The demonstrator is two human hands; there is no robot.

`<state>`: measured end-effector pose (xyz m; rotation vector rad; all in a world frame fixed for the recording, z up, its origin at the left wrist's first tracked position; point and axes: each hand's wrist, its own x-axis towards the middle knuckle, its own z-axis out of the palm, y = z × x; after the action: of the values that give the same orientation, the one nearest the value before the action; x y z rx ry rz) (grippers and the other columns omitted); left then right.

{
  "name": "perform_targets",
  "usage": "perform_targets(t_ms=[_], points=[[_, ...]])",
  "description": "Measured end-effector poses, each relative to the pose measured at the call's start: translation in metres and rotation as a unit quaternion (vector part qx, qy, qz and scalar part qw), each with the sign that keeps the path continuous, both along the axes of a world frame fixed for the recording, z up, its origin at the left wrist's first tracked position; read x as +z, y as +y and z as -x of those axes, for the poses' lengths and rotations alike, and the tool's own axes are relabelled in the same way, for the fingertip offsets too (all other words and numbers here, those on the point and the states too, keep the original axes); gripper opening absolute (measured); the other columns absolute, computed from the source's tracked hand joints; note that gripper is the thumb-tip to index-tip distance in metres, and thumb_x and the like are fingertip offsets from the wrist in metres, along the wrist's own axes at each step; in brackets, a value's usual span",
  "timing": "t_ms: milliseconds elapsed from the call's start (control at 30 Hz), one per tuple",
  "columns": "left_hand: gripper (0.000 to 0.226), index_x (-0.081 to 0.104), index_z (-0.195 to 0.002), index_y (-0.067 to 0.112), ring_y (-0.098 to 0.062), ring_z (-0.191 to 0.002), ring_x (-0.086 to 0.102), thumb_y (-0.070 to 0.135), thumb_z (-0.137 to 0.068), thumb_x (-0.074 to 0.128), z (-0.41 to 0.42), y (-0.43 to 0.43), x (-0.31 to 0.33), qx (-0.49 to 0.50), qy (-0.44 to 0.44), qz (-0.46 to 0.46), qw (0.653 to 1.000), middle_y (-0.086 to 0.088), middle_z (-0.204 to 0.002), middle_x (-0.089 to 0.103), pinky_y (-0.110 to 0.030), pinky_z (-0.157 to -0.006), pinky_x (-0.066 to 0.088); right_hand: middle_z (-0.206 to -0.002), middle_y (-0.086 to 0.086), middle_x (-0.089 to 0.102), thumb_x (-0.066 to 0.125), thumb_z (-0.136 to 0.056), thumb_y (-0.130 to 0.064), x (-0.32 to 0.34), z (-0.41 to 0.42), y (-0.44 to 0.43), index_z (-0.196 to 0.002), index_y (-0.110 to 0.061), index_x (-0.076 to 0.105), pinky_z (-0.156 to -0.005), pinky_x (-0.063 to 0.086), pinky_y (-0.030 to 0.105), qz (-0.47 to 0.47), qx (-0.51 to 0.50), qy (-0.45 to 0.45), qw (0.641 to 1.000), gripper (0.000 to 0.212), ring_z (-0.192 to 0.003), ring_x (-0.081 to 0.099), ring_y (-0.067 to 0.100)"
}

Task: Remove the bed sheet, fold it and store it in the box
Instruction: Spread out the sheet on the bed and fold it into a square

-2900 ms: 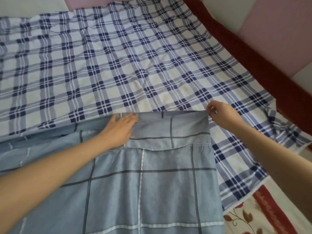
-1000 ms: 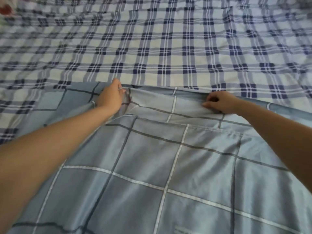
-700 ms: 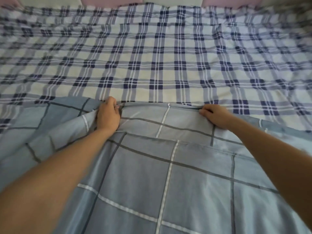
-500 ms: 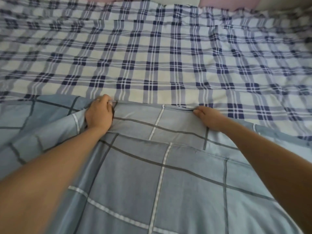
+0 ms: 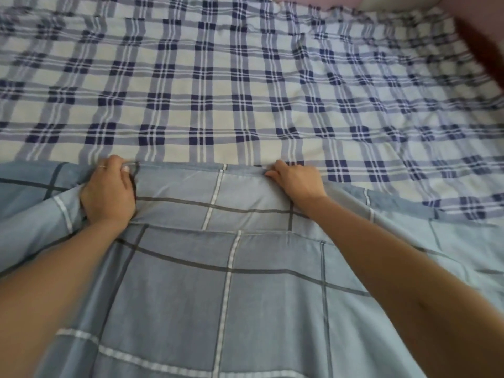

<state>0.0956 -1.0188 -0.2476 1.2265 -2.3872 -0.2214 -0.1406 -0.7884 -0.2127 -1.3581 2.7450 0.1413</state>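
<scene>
A grey-blue bed sheet (image 5: 226,282) with thin dark and white grid lines lies doubled over itself across the lower half of the view. Its far folded edge runs from left to right in front of me. My left hand (image 5: 109,195) grips that edge in a fist, with a ring on one finger. My right hand (image 5: 297,181) pinches the same edge farther right, fingers curled round the hem. Both forearms stretch over the sheet. No box is in view.
Under the sheet, a white and navy plaid cover (image 5: 218,91) spreads over the whole bed to the far side. A dark red bed frame (image 5: 488,53) shows at the upper right corner, with pink wall padding (image 5: 313,1) at the top.
Both hands have kept their hold on the folded edge and stayed about the same distance apart. My view has swung from the bed's right corner towards its middle, and the edge now lies straighter.
</scene>
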Motion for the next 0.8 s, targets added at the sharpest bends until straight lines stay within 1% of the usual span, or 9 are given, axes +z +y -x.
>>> perform_targets(t_ms=[133, 300, 400, 467, 500, 567, 633, 733, 800], points=[[0.023, 0.049, -0.099, -0.001, -0.045, -0.082, 0.053, 0.017, -0.100, 0.035, 0.002, 0.002, -0.001, 0.009, -0.020, 0.000, 1.000, -0.028, -0.104, 0.051, -0.044, -0.059, 0.031, -0.097, 0.007, 0.068, 0.031, -0.099, -0.049, 0.003, -0.014, 0.027, -0.105, -0.015, 0.055, -0.082, 0.036, 0.039, 0.047, -0.077, 0.006, 0.996, 0.042, -0.092, 0.062, 0.029], [0.022, 0.052, -0.099, 0.001, -0.042, -0.082, 0.055, 0.017, -0.099, 0.038, 0.003, 0.006, -0.003, 0.004, -0.042, -0.017, 0.999, -0.026, -0.102, 0.053, -0.045, -0.059, 0.036, -0.106, 0.012, 0.064, 0.032, -0.099, -0.030, -0.010, -0.003, 0.113, -0.104, -0.010, 0.058, -0.094, 0.031, 0.046, 0.014, -0.207, 0.057, 0.977, 0.034, -0.102, 0.055, 0.032], [0.023, 0.053, -0.108, 0.003, -0.039, -0.099, 0.052, 0.017, -0.098, 0.037, 0.007, 0.010, 0.013, 0.028, -0.087, -0.058, 0.994, -0.023, -0.115, 0.052, -0.048, -0.075, 0.042, -0.104, 0.022, 0.060, 0.029, -0.098, -0.024, -0.019, -0.005, 0.101, -0.099, -0.003, 0.055, -0.091, 0.032, 0.049, 0.085, -0.262, 0.029, 0.961, 0.034, -0.103, 0.052, 0.038], [0.026, 0.051, -0.117, 0.009, -0.035, -0.117, 0.041, 0.018, -0.096, 0.039, 0.011, 0.014, 0.027, 0.079, -0.139, -0.088, 0.983, -0.017, -0.128, 0.047, -0.046, -0.092, 0.034, -0.108, 0.020, 0.059, 0.030, -0.099, -0.023, -0.020, -0.002, 0.091, -0.102, -0.003, 0.054, -0.094, 0.031, 0.049, 0.069, -0.257, 0.017, 0.964, 0.031, -0.106, 0.050, 0.036], [0.026, 0.051, -0.118, 0.012, -0.033, -0.119, 0.037, 0.019, -0.094, 0.041, 0.012, 0.021, 0.032, 0.088, -0.158, -0.083, 0.980, -0.014, -0.129, 0.047, -0.044, -0.094, 0.028, -0.110, 0.018, 0.059, 0.030, -0.100, -0.022, -0.019, -0.001, 0.089, -0.105, -0.004, 0.053, -0.096, 0.030, 0.050, 0.051, -0.251, 0.003, 0.967, 0.029, -0.109, 0.049, 0.034], [0.024, 0.057, -0.110, 0.016, -0.031, -0.113, 0.036, 0.020, -0.088, 0.047, 0.019, 0.044, 0.039, 0.038, -0.149, -0.012, 0.988, -0.009, -0.120, 0.051, -0.042, -0.090, 0.024, -0.115, 0.013, 0.058, 0.028, -0.100, -0.019, -0.016, 0.003, 0.088, -0.109, -0.008, 0.051, -0.100, 0.028, 0.053, 0.026, -0.248, -0.023, 0.968, 0.027, -0.113, 0.046, 0.030], [0.020, 0.060, -0.103, 0.020, -0.027, -0.108, 0.039, 0.022, -0.085, 0.052, 0.041, 0.076, 0.049, -0.073, -0.095, 0.029, 0.992, -0.001, -0.113, 0.054, -0.040, -0.087, 0.022, -0.122, 0.010, 0.055, 0.025, -0.099, -0.015, -0.009, 0.010, 0.086, -0.115, -0.011, 0.049, -0.103, 0.024, 0.058, 0.004, -0.255, -0.045, 0.966, 0.029, -0.120, 0.043, 0.029], [0.027, 0.056, -0.116, 0.027, -0.018, -0.115, 0.041, 0.030, -0.091, 0.048, 0.092, 0.126, 0.048, -0.221, -0.108, -0.016, 0.969, 0.007, -0.120, 0.053, -0.038, -0.092, 0.018, -0.131, 0.007, 0.052, 0.024, -0.100, -0.017, 0.001, 0.026, 0.086, -0.123, -0.014, 0.046, -0.102, 0.022, 0.062, -0.020, -0.235, -0.100, 0.967, 0.032, -0.127, 0.037, 0.027], [0.027, 0.053, -0.119, 0.027, -0.016, -0.114, 0.043, 0.031, -0.093, 0.047, 0.116, 0.148, 0.039, -0.250, -0.125, -0.017, 0.960, 0.007, -0.122, 0.052, -0.036, -0.094, 0.018, -0.135, 0.002, 0.050, 0.022, -0.102, -0.025, 0.007, 0.037, 0.091, -0.127, -0.020, 0.044, -0.100, 0.021, 0.062, -0.031, -0.209, -0.136, 0.968, 0.034, -0.130, 0.033, 0.025]])
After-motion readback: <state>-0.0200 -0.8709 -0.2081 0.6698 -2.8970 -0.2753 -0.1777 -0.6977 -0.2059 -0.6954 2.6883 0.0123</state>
